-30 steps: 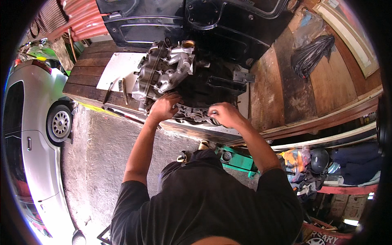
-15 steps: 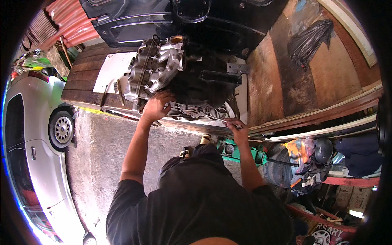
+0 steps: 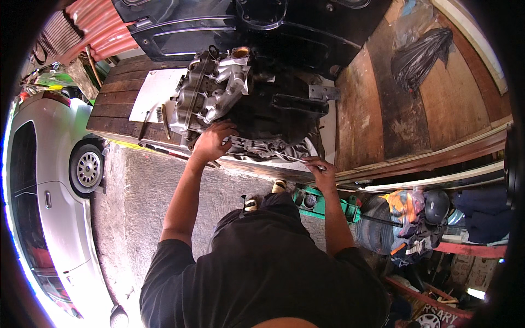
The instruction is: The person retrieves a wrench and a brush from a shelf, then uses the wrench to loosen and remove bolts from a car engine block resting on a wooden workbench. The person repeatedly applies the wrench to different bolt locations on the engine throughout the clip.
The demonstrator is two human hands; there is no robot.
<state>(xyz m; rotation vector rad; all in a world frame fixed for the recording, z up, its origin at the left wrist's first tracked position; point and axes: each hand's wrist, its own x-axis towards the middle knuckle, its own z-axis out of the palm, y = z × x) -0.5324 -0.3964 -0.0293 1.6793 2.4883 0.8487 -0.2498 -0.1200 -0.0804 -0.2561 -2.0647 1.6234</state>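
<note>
A dirty engine block with a silver cylinder head (image 3: 191, 98) and a pale intake manifold (image 3: 225, 97) lies on the wooden bench. At its near edge, my left hand (image 3: 213, 143) rests with curled fingers; what they grip, if anything, is hidden. Farther right, my right hand (image 3: 321, 171) is closed on the end of a slim silver tool (image 3: 292, 157), whose exact kind is unclear. The tool's far end points left into the metal parts (image 3: 261, 146) along the engine's near side. Grey crumpled cloth (image 3: 309, 148) lies close to that tool.
A brush (image 3: 165, 121) and a dark-handled tool (image 3: 144, 126) lie beside a white sheet (image 3: 156, 90) on the bench (image 3: 112, 106). Plywood panels (image 3: 358, 104) stand at the right. Near my feet is a green floor jack (image 3: 309, 202), beside a tyre (image 3: 374, 225). A silver car (image 3: 57, 208) is parked at the left.
The whole view has shifted slightly. Both hands keep nearly the same places against the engine, and the slim tool stays in my right hand.
</note>
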